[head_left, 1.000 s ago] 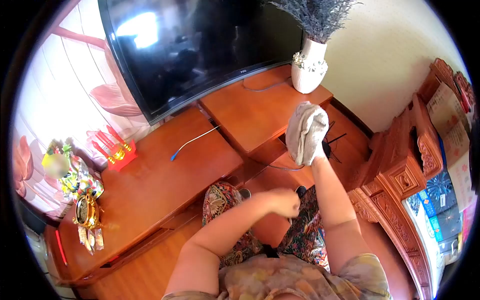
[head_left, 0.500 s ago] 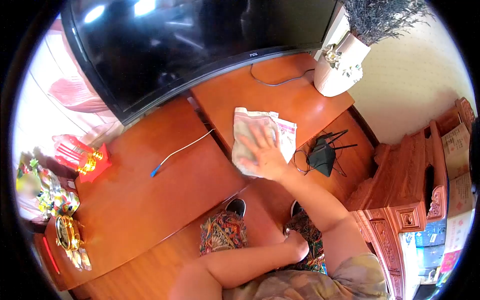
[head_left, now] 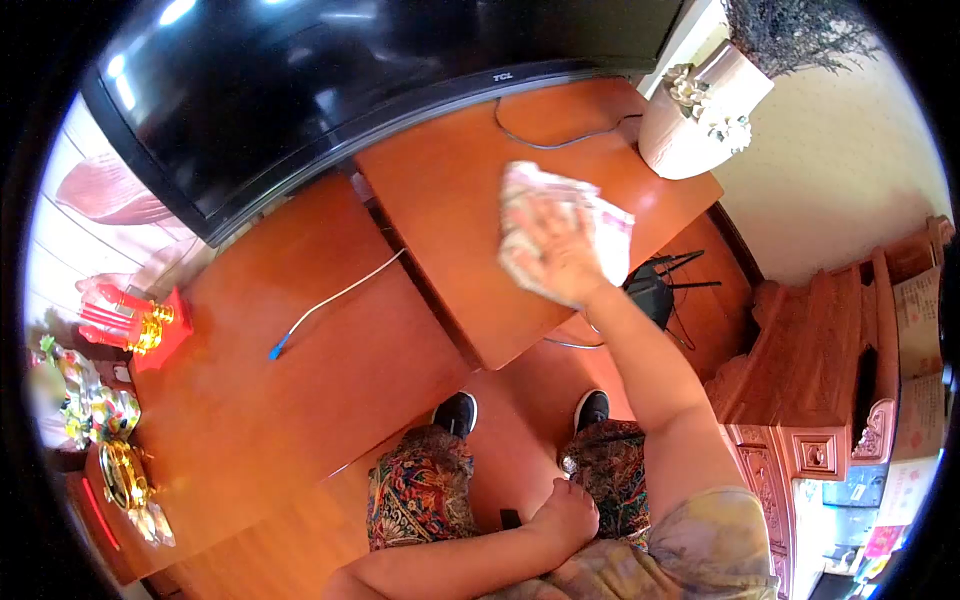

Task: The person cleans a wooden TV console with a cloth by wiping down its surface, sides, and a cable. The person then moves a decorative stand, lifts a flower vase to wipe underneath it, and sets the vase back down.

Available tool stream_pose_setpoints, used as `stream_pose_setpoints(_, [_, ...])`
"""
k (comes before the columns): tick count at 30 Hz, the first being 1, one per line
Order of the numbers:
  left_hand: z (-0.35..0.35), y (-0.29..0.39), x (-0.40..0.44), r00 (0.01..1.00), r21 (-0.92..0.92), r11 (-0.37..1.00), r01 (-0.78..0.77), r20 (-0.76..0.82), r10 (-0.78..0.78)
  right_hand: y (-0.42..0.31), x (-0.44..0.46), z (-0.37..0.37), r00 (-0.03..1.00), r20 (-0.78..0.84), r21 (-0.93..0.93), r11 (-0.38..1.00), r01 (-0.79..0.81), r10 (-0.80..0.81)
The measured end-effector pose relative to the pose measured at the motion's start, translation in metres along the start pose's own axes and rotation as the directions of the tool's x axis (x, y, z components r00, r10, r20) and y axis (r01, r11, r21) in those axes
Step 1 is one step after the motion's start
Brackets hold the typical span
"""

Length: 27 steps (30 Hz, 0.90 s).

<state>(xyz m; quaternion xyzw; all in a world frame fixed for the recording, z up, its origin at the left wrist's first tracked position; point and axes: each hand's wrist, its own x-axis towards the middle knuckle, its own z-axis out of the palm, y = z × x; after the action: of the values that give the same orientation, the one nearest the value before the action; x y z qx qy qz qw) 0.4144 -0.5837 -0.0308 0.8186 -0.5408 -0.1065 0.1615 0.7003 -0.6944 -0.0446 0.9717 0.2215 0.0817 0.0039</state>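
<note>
My right hand [head_left: 562, 255] lies with fingers spread on a white-and-pink cloth [head_left: 612, 238]. Under it, the cloth rests on the right section of the reddish wooden cabinet top [head_left: 430, 210], left of the white vase [head_left: 690, 125]. My left hand [head_left: 568, 512] is closed in front of my body, low over the floor between my patterned trouser legs [head_left: 420, 490]; whatever it may hold is hidden.
A large television [head_left: 380, 70] stands behind the cabinet. A white cable with a blue plug [head_left: 280, 345], a red-and-gold ornament [head_left: 150, 328] and a gold bowl [head_left: 125, 475] lie leftward. Right are a black antenna device [head_left: 652, 295] and carved wooden furniture [head_left: 800, 350].
The raised, folded cloth came down onto the cabinet under my spread right hand, then moved right and away from me. My closed left hand dropped lower towards my lap. The view shifted.
</note>
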Motion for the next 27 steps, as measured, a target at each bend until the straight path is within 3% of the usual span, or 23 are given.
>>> stream_pose_setpoints(3, [-0.004,-0.001,-0.002,0.999,0.001,0.999,0.042,-0.011,-0.041,0.082,0.002,0.022,0.951,-0.021,-0.114,0.945,-0.307,0.307])
stream_pose_setpoints(5, [-0.006,-0.002,-0.003,0.998,-0.019,0.998,0.064,0.004,-0.064,0.112,-0.001,0.013,0.792,0.04,0.023,0.792,-0.61,0.609])
stream_pose_setpoints(7, [-0.006,-0.004,-0.003,0.999,-0.154,0.987,0.045,0.032,-0.04,0.1,-0.003,0.014,0.798,0.011,0.009,0.798,-0.603,0.603])
stream_pose_setpoints(10, [-0.012,-0.004,0.002,0.996,-0.139,0.99,0.007,0.092,0.006,0.058,-0.016,0.015,0.874,-0.037,-0.056,0.872,-0.487,0.485])
stream_pose_setpoints(12, [-0.006,-0.002,0.004,0.995,-0.134,0.991,-0.027,0.09,0.039,0.026,-0.032,0.026,0.961,-0.157,-0.023,0.972,-0.235,0.228])
stream_pose_setpoints(15, [-0.003,0.001,0.009,0.992,-0.126,0.99,-0.063,0.097,0.075,-0.053,-0.041,-0.009,0.992,0.022,0.124,0.984,-0.124,0.122])
stream_pose_setpoints(17, [0.0,0.004,0.012,0.99,-0.125,0.989,-0.073,0.111,0.087,-0.09,-0.044,-0.023,0.988,0.133,0.037,0.996,0.075,-0.08])
stream_pose_setpoints(19, [0.004,0.005,0.02,0.981,-0.197,0.978,-0.066,0.167,0.1,-0.113,-0.049,-0.032,0.941,0.186,0.171,0.952,0.254,-0.285])
stream_pose_setpoints(22, [0.008,0.007,0.025,0.986,-0.161,0.982,-0.103,0.111,0.122,-0.093,-0.04,-0.024,0.94,0.088,0.211,0.928,0.307,-0.33])
stream_pose_setpoints(24, [0.008,0.011,0.025,0.989,-0.169,0.981,-0.1,0.088,0.116,-0.068,-0.03,-0.018,0.958,0.082,0.231,0.94,0.25,-0.275])
stream_pose_setpoints(27, [0.02,0.01,0.027,0.995,-0.094,0.991,-0.099,0.02,0.102,-0.009,-0.014,0.016,0.995,-0.038,0.062,0.994,0.089,-0.087])
